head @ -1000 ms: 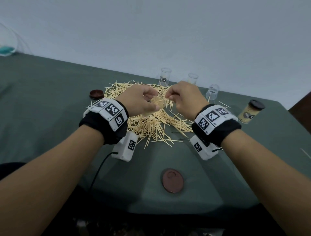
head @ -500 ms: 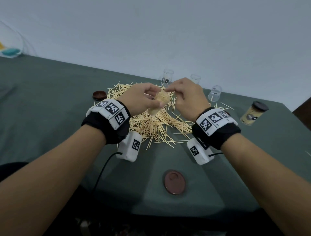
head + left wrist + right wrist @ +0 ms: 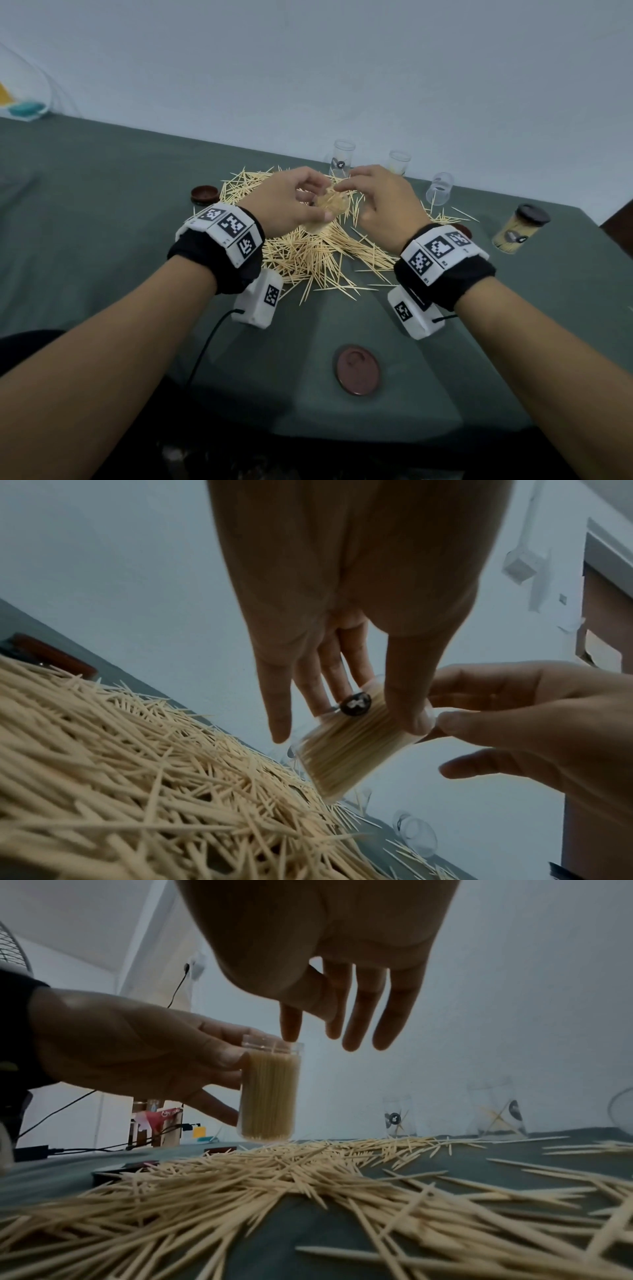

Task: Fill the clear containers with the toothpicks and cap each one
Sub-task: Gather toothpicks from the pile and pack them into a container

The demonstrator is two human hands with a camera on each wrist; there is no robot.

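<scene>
Toothpicks (image 3: 308,253) lie in a loose heap on the green table (image 3: 102,212), and just above the heap's far part the left hand (image 3: 286,202) grips a clear container (image 3: 268,1091) packed full of toothpicks, thumb on one side and fingers curled round the other. From the right wrist view the container stands nearly upright, its base just over the heap and its mouth uncapped. The right hand (image 3: 385,202) hovers at the container's rim with loosely extended fingers; its index fingertip and thumb meet right at the mouth, perhaps pinching a single toothpick, though the blur leaves that unclear. Both hands sit close together, almost touching over the container. Behind them, near the wall, three more clear containers (image 3: 342,157) stand open, each holding at most a few stray sticks. A filled, capped container (image 3: 520,233) stands well to the right of the heap. One brown cap (image 3: 205,194) rests left of the heap, and another brown cap (image 3: 357,370) lies near the table's front edge, between the forearms.
</scene>
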